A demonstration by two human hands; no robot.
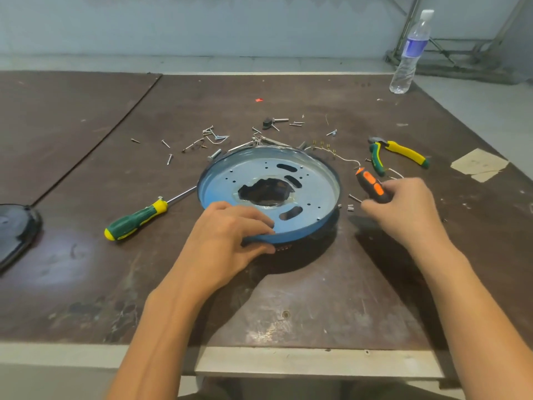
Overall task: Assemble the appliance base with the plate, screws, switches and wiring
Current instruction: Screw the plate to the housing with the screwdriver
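The blue plate (225, 183) is sitting central on the table (317, 284), well apart from the near edge, left hand (227, 235) gripping its near rim. The right hand (403, 209) is gripping an orange screwdriver (370, 183) beside the right rim.

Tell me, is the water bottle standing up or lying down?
Standing up. The water bottle rests on its base on the table, white cap on top.

Water bottle (409, 53) stands far right; pliers (401, 153), green screwdriver (135, 220), perhaps a dark lid (14, 229) lie nearer.
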